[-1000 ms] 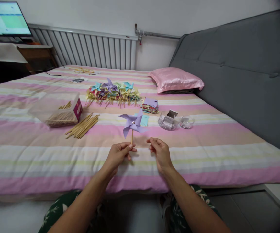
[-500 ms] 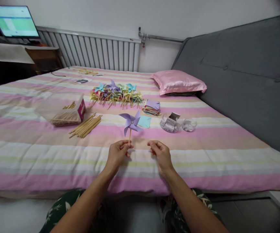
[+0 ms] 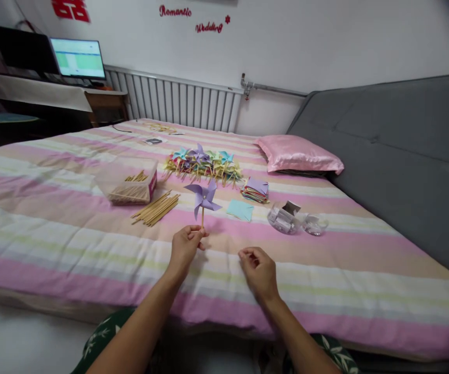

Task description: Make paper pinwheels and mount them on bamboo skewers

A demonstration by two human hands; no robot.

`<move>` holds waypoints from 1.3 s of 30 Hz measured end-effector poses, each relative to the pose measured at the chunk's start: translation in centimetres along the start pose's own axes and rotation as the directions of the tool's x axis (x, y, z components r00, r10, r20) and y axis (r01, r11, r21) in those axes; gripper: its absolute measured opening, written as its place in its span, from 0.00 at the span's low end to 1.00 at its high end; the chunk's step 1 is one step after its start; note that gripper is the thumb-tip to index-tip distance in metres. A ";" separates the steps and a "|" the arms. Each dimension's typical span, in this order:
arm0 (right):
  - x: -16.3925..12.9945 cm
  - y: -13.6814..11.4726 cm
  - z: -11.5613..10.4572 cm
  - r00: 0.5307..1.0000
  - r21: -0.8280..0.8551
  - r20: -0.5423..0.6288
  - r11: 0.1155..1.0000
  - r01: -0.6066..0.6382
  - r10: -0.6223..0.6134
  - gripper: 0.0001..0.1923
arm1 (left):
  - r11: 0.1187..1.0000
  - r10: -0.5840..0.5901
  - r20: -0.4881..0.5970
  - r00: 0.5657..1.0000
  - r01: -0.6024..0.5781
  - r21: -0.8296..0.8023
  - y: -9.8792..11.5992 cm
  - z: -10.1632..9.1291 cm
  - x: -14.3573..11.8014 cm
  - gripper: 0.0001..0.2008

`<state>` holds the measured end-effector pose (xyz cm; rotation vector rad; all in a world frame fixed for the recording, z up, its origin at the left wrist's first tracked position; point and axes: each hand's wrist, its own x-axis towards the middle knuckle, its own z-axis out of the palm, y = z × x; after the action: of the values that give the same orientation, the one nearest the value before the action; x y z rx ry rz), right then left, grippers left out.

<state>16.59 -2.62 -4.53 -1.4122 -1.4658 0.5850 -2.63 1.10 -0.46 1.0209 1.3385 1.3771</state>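
A purple paper pinwheel (image 3: 204, 198) stands almost upright in my left hand (image 3: 187, 245), which is closed around its thin wooden stick. My right hand (image 3: 258, 270) hovers over the bed to the right, apart from the pinwheel. Its fingers are curled in, and nothing shows between them. Beyond it lie light-blue paper squares (image 3: 240, 210) with cut lines and a stack of coloured paper squares (image 3: 256, 190). Loose wooden sticks (image 3: 156, 209) are left of the pinwheel, beside a clear plastic box (image 3: 131, 189) holding more sticks.
Several finished pinwheels (image 3: 204, 163) lie in a heap farther back. To the right are a clear round container (image 3: 284, 218) with small packets and a clear lid-like dish (image 3: 313, 225). A pink pillow (image 3: 300, 154) rests near the grey headboard (image 3: 395, 135).
My view has tilted up and turned left. The pinwheel in my left hand has moved left, away from the blue paper. My right hand has dropped lower and farther from it.
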 end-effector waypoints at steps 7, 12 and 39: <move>-1.5 0.5 1.8 0.975 -0.278 0.034 0.935 0.218 -0.218 0.09 | 0.998 0.040 -0.083 0.996 -0.044 -0.037 0.2 -2.3 0.3 0.15; -1.7 1.1 2.0 0.970 -0.307 0.017 0.922 0.234 -0.241 0.09 | 0.996 0.048 -0.111 0.993 -0.055 -0.064 0.0 -3.7 0.4 0.15; -1.9 0.5 2.3 0.973 -0.426 0.000 0.880 0.209 -0.231 0.11 | 0.997 0.078 -0.079 0.994 -0.080 -0.018 -3.3 -6.7 -0.2 0.16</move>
<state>14.49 -3.62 -6.50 -1.5422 -1.7544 0.0825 -8.87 -0.71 -4.17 1.0243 1.3504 1.5007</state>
